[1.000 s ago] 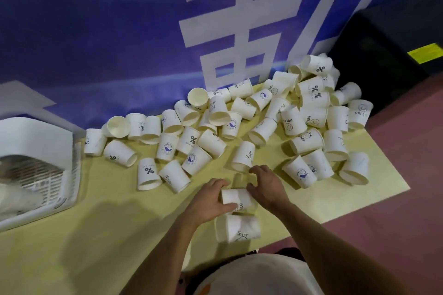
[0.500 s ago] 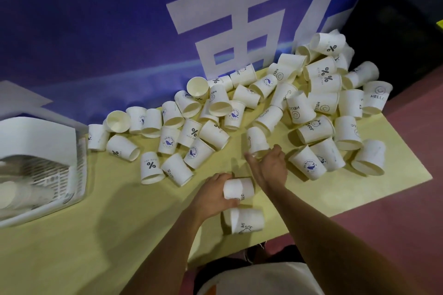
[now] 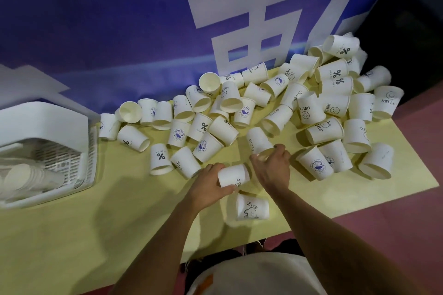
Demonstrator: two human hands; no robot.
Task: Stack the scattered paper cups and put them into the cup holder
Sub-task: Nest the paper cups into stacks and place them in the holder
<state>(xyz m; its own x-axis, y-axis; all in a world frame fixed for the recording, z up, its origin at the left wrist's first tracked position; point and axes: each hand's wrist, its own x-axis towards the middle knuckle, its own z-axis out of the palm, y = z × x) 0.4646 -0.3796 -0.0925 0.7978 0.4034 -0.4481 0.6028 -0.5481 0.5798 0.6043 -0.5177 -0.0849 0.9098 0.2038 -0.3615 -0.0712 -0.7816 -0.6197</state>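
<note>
White paper cups with blue prints; yellow table; blue-and-white banner

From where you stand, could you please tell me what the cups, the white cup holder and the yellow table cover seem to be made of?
The cups look like matte white paper: rolled rims, printed logos. The cup holder is probably moulded white plastic, smooth, with a slotted grid wall. The table cover is a smooth matte yellow sheet, paper or plastic; I cannot tell which.
</note>
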